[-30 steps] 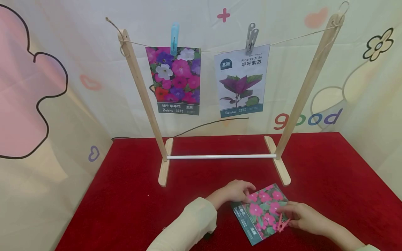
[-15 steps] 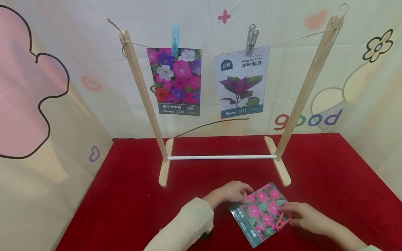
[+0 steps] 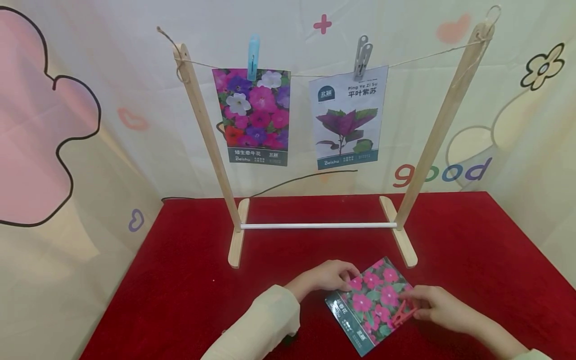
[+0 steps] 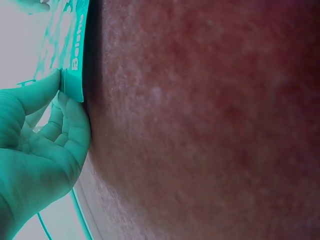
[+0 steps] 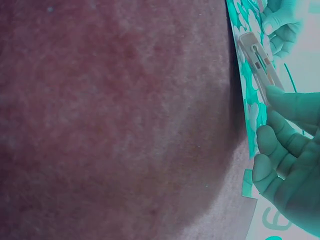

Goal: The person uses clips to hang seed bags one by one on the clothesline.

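Note:
A seed packet (image 3: 371,311) printed with pink flowers is tilted above the red cloth. My left hand (image 3: 327,276) pinches its left edge between thumb and fingers, as the left wrist view also shows, where the packet's corner (image 4: 74,85) sits in that grip. At the packet's right side, my right hand (image 3: 443,309) holds a red clothespin (image 3: 403,313) by one end between thumb and fingers. In the right wrist view the clothespin (image 5: 257,60) lies across the front of the packet (image 5: 245,80).
Behind the hands stands a wooden frame (image 3: 211,145) with a white crossbar (image 3: 315,226) and a string. A petunia packet (image 3: 256,117) hangs from a blue clothespin (image 3: 253,57). A perilla packet (image 3: 346,120) hangs from a grey clothespin (image 3: 362,59). A printed curtain (image 3: 135,75) lies behind.
My left hand has drawn slightly left, and the packet has shifted left and turned a little with it. The clothespin has turned in my right hand.

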A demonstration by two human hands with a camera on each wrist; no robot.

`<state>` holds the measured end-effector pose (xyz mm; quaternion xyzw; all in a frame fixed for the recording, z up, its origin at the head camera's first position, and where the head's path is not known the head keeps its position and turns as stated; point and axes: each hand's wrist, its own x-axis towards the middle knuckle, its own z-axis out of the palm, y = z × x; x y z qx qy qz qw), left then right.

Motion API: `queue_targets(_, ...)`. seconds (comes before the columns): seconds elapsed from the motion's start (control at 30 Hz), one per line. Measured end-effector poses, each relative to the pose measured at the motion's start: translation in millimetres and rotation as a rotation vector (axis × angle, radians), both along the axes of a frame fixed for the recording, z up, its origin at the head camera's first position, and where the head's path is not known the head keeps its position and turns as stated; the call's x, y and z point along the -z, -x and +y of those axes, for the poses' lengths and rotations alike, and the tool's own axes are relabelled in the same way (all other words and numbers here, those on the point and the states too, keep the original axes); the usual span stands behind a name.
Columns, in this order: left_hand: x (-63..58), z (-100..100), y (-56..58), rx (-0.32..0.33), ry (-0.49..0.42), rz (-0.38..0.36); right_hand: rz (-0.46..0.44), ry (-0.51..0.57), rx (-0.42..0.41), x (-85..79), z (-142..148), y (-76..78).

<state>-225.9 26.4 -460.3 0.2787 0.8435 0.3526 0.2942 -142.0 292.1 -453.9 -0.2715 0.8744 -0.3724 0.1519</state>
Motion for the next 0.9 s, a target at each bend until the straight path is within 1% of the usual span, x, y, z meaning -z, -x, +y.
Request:
queue_targets(0.23, 2.8, -5.9, 0.6, -0.040, -0.052, -0.078, -0.041, 0.002, 0.028, -7.0, -0.2, 2.2)
queue_targets(0.33, 3.4, -8.5, 0.8, -0.053, -0.077, -0.115, -0.015, 0.020, 0.029, -10.5, -0.1, 2.6)
queue_targets(0.43, 2.4, -11.4, 1.0, -0.063, -0.101, -0.147, 0.042, 0.044, 0.014, -13.7, -0.3, 3.7)
queue_targets(0.6, -0.5, -16.0, 1.1, -0.069, -0.132, -0.171, 0.105, 0.055, 0.013, -19.1, -1.2, 5.8)
queue_targets(0.73, -0.8, -18.4, 2.7, -0.078, -0.166, -0.191, 0.138, 0.057, 0.011, -22.5, -2.5, 8.0)
queue_targets(0.9, 1.1, -21.2, 6.4, -0.101, -0.218, -0.229, 0.046, 0.039, 0.031, -31.9, -3.7, 10.3)
